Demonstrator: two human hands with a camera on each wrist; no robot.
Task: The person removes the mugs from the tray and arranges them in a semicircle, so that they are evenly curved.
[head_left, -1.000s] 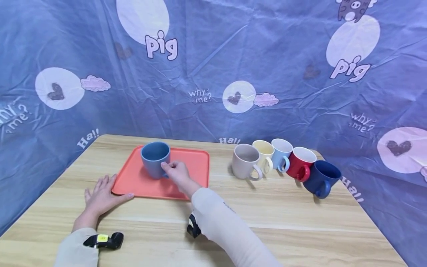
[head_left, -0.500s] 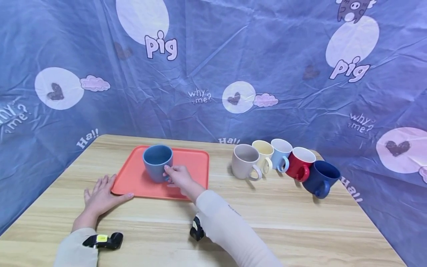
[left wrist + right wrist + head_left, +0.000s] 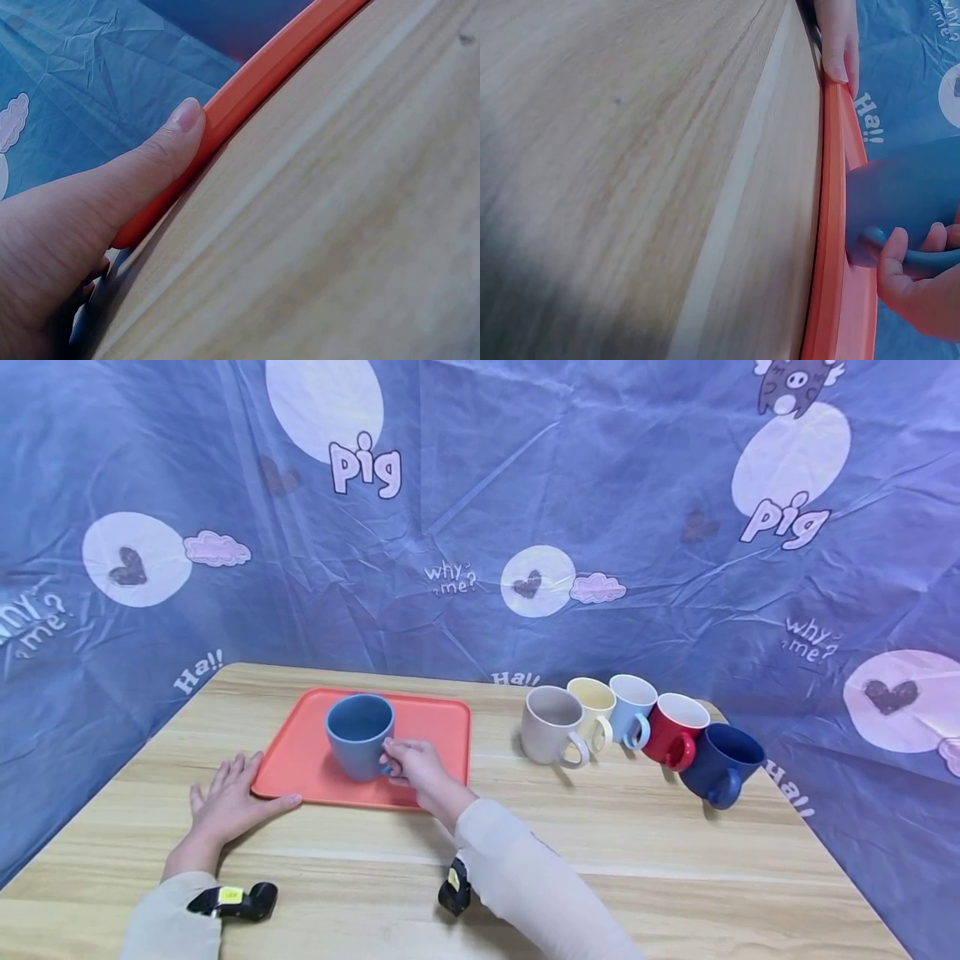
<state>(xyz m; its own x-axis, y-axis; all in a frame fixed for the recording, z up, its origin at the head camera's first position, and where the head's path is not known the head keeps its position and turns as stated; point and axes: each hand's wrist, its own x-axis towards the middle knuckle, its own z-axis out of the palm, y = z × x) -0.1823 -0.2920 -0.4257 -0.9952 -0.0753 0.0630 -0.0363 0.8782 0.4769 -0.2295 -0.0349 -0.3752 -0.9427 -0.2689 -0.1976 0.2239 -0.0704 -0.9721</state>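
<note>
A grey-blue mug [image 3: 358,753] stands upright over the coral-red tray [image 3: 438,718], left of its centre; in the right wrist view its base looks to be on the tray. My right hand [image 3: 422,768] pinches the mug's handle [image 3: 928,262] between thumb and fingers. At the tray's near left corner lies my left hand [image 3: 227,807], fingers spread and straight on the wooden table. Its thumb [image 3: 150,157] presses against the tray's front rim in the left wrist view. The left fingertips are mostly hidden there.
To the right, a row of mugs slants across the wooden table [image 3: 600,877]: grey [image 3: 547,731], cream [image 3: 596,706], light blue [image 3: 630,710], red [image 3: 670,735] and dark blue [image 3: 712,768]. A blue printed cloth [image 3: 465,510] hangs behind the table.
The grey-blue mug has shifted toward me and slightly right over the tray, with my right hand on its handle. My left hand and the tray have stayed put.
</note>
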